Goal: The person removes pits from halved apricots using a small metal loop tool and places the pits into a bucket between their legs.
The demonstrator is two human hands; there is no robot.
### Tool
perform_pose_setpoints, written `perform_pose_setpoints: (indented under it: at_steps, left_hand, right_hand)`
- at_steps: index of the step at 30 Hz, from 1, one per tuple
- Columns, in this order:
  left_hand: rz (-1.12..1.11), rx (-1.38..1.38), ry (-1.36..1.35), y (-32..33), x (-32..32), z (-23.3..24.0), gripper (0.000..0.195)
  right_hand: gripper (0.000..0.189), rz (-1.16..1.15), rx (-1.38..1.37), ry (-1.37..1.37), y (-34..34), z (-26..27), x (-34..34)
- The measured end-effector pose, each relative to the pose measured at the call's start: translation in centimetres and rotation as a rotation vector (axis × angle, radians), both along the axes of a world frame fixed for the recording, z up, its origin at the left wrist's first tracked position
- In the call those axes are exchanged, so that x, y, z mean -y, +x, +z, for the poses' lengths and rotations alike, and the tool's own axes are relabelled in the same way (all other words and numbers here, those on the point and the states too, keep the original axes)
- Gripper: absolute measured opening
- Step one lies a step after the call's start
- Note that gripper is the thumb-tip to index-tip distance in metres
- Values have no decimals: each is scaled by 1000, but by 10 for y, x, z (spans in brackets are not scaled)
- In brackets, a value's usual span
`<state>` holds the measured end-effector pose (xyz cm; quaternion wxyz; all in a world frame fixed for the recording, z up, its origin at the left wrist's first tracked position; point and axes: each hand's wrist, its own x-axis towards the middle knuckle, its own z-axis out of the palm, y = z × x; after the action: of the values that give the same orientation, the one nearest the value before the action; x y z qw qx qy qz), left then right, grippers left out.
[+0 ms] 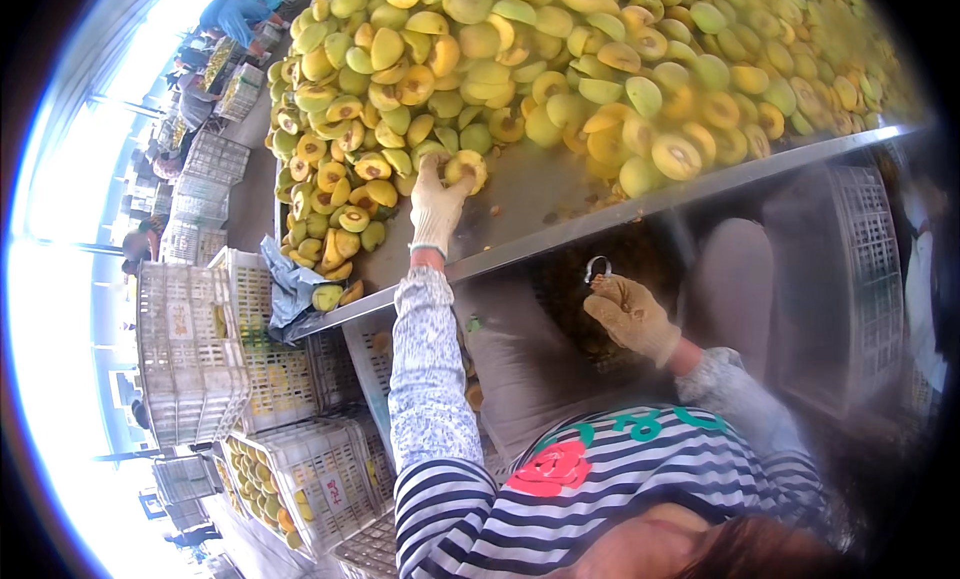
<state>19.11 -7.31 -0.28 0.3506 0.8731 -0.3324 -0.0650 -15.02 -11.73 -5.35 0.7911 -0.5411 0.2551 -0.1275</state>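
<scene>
My left hand (435, 210), in a cream knit glove, reaches onto the metal table (517, 185). Its thumb and fingers close around a halved yellow fruit (466, 168), seemingly a peach, at the edge of the pile. My right hand (634, 318), gloved too and stained, is below the table's rim, over my lap. It grips a small tool with a curved metal loop (598, 265); the handle is hidden in the fist. A large heap of yellow-green peach halves (480, 61) covers the far part of the table, some with brown pits or pit hollows showing.
The table's raised metal rim (600, 219) runs between my hands. Stacked plastic crates (187, 354) stand at left, and one crate (330, 481) holds fruit. Crumpled plastic sheeting (289, 279) hangs at the table corner. Another crate (870, 271) is at right. People (240, 16) work beyond.
</scene>
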Motion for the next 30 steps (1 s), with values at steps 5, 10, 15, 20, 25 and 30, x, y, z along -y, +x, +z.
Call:
perform_pose_setpoints:
  at_steps: [5,10,15,20,25,30]
  left_hand:
    - [-245,-233,-436,-115,-25,19,36]
    - [-230,-1143,-970,-221,-38,6,42]
    - [-297,-1063,-826,-233,-25,11,36]
    - [-456,-990,-750,-235,-18,23,30]
    - [-265,-820,-632,-252,-4,46,32]
    - [-492,-1097,-339,-232,5,69,27]
  right_hand:
    - [17,98,190,73,-7,31,-3]
    - [14,135,125,147,-6,55,-10]
    - [21,115,84,-129,-10,28,-5]
    - [26,185,227,-7,-20,28,-4]
    - [19,258,275,227,-27,36,13]
    - [15,113,416,546,-25,38,8]
